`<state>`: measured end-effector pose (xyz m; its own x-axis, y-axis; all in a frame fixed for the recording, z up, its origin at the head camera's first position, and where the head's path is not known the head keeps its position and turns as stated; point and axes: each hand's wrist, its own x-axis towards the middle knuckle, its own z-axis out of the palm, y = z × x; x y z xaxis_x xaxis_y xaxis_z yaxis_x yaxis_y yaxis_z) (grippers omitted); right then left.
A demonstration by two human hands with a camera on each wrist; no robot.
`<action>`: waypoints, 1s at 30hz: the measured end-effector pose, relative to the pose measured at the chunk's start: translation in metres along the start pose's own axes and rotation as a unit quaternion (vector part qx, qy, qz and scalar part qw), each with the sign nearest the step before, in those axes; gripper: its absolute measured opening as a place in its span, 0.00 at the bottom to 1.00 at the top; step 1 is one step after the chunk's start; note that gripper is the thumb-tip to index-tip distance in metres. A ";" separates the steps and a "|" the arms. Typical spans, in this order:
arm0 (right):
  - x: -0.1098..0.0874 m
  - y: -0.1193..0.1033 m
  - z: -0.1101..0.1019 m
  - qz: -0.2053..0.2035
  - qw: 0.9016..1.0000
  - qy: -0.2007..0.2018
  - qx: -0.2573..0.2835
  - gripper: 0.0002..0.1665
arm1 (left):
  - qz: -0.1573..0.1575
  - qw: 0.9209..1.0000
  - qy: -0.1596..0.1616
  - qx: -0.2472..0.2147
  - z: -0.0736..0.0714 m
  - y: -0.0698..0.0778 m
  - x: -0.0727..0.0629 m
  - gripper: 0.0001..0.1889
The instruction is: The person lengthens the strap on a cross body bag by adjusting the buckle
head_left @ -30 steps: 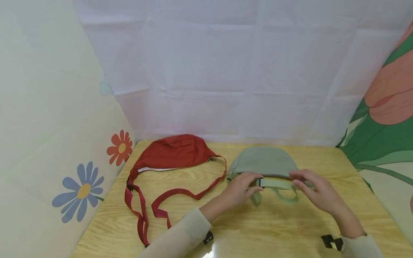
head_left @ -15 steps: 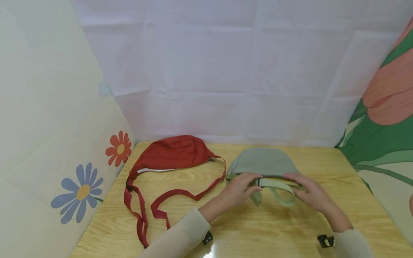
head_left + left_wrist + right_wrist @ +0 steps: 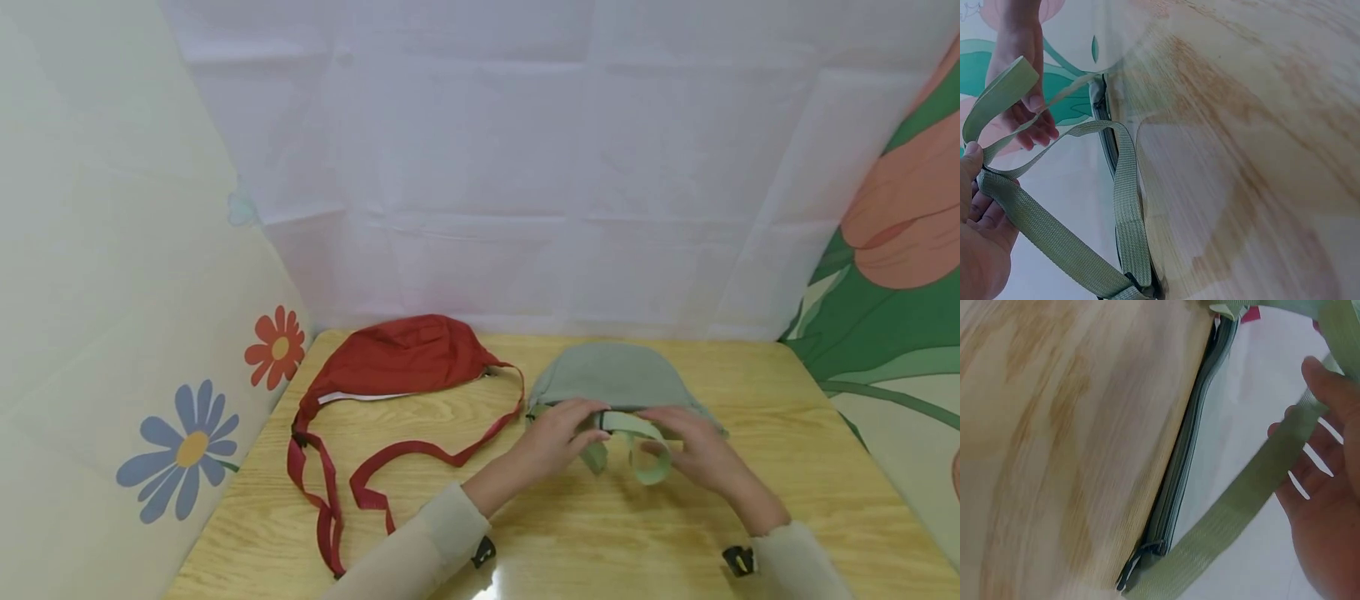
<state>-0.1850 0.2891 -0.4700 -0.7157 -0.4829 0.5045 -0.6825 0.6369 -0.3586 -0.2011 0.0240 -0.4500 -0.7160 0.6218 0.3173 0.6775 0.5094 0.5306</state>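
Observation:
A grey-green waist bag (image 3: 615,375) lies on the table toward the back right. My left hand (image 3: 558,437) pinches its light green strap (image 3: 1057,240) at the dark slider (image 3: 602,421), thumb and fingertips meeting there. In front of the bag, a loop of webbing (image 3: 651,477) droops between the hands. To the right, my right hand (image 3: 701,454) has the strap running between thumb and fingers, as the right wrist view shows; its fingers lie behind the strap (image 3: 1241,494). The bag's edge (image 3: 1179,450) rests along the wooden surface.
On the left lies a red waist bag (image 3: 420,354) with its long red strap (image 3: 405,447) snaking forward. Black wrist bands (image 3: 738,560) are at both sleeves. A white cloth (image 3: 465,167) backs the wooden table (image 3: 600,542), and flower-printed sheets (image 3: 187,250) flank it.
My right hand has moved left along the strap toward my left hand, and the webbing loop has bunched closer. The left hand holds its place.

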 end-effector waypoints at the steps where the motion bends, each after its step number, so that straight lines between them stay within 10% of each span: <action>1: 0.001 0.000 0.001 -0.005 1.000 0.003 -0.003 0.30 | 0.002 1.000 0.002 -0.001 0.000 0.000 0.000 0.24; 18: 0.004 -0.002 0.003 -0.028 0.999 0.041 -0.010 0.23 | 0.028 0.999 0.027 -0.020 -0.003 0.000 0.003 0.23; 30: -0.005 -0.002 -0.022 0.040 0.998 -0.004 0.038 0.11 | 0.038 0.999 0.034 0.007 -0.007 -0.001 0.004 0.23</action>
<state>-0.1769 0.3040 -0.4549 -0.7697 -0.4363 0.4659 -0.6315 0.6272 -0.4559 -0.2056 0.0220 -0.4434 -0.6724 0.6173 0.4083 0.7317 0.4711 0.4927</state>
